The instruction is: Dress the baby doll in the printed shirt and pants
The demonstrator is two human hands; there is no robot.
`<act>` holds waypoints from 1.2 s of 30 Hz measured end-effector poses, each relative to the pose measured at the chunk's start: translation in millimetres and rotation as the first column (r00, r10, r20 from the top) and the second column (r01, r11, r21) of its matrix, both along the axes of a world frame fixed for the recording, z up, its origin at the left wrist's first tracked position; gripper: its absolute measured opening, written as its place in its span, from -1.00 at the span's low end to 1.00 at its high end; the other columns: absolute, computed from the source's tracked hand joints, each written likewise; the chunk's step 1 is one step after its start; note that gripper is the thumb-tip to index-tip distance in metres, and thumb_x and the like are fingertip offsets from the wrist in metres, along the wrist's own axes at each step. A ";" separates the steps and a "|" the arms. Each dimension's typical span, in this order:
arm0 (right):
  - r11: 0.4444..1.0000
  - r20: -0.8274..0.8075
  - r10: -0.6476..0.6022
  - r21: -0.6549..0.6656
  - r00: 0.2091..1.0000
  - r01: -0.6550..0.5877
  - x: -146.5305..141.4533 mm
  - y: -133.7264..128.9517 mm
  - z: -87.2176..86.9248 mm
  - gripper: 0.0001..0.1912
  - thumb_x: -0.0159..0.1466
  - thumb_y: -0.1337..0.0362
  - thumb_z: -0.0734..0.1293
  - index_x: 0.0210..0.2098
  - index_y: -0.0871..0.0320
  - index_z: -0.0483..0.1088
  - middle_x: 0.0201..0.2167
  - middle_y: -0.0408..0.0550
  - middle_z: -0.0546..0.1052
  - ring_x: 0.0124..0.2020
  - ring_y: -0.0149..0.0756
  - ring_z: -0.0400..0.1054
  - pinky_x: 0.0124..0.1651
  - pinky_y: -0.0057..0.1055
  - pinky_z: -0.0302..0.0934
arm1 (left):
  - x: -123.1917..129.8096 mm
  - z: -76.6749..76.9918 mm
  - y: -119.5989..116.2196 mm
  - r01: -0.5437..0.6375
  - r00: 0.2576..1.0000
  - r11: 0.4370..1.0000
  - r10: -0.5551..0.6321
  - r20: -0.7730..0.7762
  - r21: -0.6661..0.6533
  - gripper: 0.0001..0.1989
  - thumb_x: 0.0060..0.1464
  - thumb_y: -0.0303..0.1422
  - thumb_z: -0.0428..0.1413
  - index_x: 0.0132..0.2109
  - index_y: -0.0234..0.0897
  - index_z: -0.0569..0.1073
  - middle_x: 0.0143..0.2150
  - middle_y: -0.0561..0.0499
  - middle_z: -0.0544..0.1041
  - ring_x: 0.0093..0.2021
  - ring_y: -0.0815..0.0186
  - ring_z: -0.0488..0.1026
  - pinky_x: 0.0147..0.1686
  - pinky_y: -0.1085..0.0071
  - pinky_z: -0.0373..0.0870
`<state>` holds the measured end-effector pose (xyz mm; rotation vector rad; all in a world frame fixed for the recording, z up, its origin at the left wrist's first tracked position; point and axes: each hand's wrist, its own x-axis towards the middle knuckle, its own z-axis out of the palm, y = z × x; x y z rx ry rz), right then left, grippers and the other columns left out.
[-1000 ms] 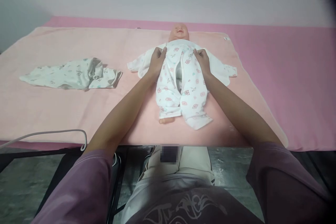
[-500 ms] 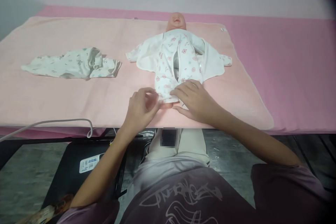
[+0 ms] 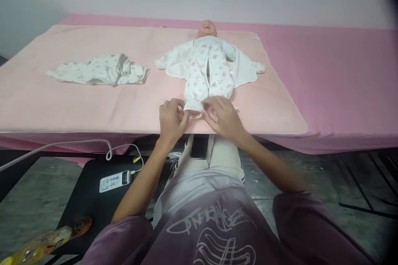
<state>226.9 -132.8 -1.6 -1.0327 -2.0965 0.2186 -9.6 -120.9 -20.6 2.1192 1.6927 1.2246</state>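
A baby doll (image 3: 207, 27) lies on its back, its head at the far side. White baby clothes (image 3: 195, 66) with a pink print cover its body, the sleeves spread to both sides and a gap running down the middle. At the leg end nearest me, my left hand (image 3: 173, 118) pinches the left edge of the white cuff between thumb and fingers. My right hand (image 3: 223, 116) grips that same cuff from its right side. The cuff stands open between them, and the doll's feet are hidden.
To the left a second printed baby garment (image 3: 96, 70) lies crumpled on the peach mat (image 3: 130, 112), which covers part of the pink-clothed table (image 3: 348, 91). Below the edge, a black chair (image 3: 83, 190) holds a power bank (image 3: 115, 181) with a white cable (image 3: 77, 142) and a bottle (image 3: 46, 242).
The cuff now bunches and stands open between my hands, where it lay flatter before. A bit of the doll's lower leg that showed is covered. The whole view has shifted slightly.
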 end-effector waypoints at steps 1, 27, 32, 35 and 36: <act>0.999 -0.037 -0.049 -0.006 0.998 0.048 1.3 -17.7 -13.5 -0.66 0.56 0.22 0.26 0.21 -0.01 0.59 0.16 0.15 0.65 0.19 0.15 0.53 0.30 0.17 0.41 | -2.8 -2.7 -3.5 -0.016 1.000 1.000 0.017 -0.016 0.024 -0.89 0.35 -0.26 0.19 -0.08 -0.11 0.40 -0.14 -0.06 0.60 -0.11 0.02 0.51 0.11 0.05 0.35; 0.946 -0.083 -0.141 -0.304 0.987 0.109 11.6 -92.9 -187.9 -0.45 0.63 0.10 0.27 0.54 0.06 0.39 0.37 0.26 0.48 0.42 0.14 0.40 0.47 0.19 0.36 | -5.3 -25.6 -24.5 -0.112 0.993 0.994 0.112 -0.039 -0.001 -0.69 0.28 -0.29 0.34 0.05 -0.16 0.40 -0.05 -0.11 0.59 -0.07 0.00 0.48 0.01 0.06 0.32; 0.986 -0.214 -0.114 -0.146 0.970 0.084 20.6 -113.2 -145.7 -0.63 0.59 0.30 0.32 0.34 0.01 0.47 0.15 0.14 0.63 0.20 0.01 0.57 0.28 0.06 0.49 | -4.8 -30.9 -27.3 -0.152 0.988 0.988 0.152 0.007 0.017 -0.71 0.25 -0.37 0.30 0.05 -0.15 0.41 -0.14 -0.04 0.52 -0.12 0.04 0.47 0.04 0.07 0.35; 0.996 -0.271 -0.094 -0.025 0.958 0.091 18.9 -113.7 -116.6 -0.66 0.55 0.39 0.35 0.26 -0.01 0.48 0.00 0.05 0.67 0.02 -0.04 0.61 0.09 -0.02 0.54 | -4.5 -31.7 -28.4 -0.169 0.985 0.985 0.168 0.028 0.037 -0.70 0.25 -0.38 0.27 0.07 -0.16 0.42 -0.17 -0.02 0.49 -0.14 0.06 0.47 0.04 0.07 0.36; 0.995 -0.284 -0.083 0.027 0.955 0.095 16.6 -111.7 -105.5 -0.65 0.53 0.41 0.36 0.25 -0.03 0.48 -0.03 0.03 0.67 -0.04 -0.06 0.61 0.04 -0.05 0.54 | -4.6 -31.3 -28.4 -0.170 0.985 0.985 0.169 0.021 0.039 -0.70 0.24 -0.38 0.27 0.08 -0.16 0.42 -0.16 -0.03 0.49 -0.14 0.05 0.47 0.04 0.06 0.35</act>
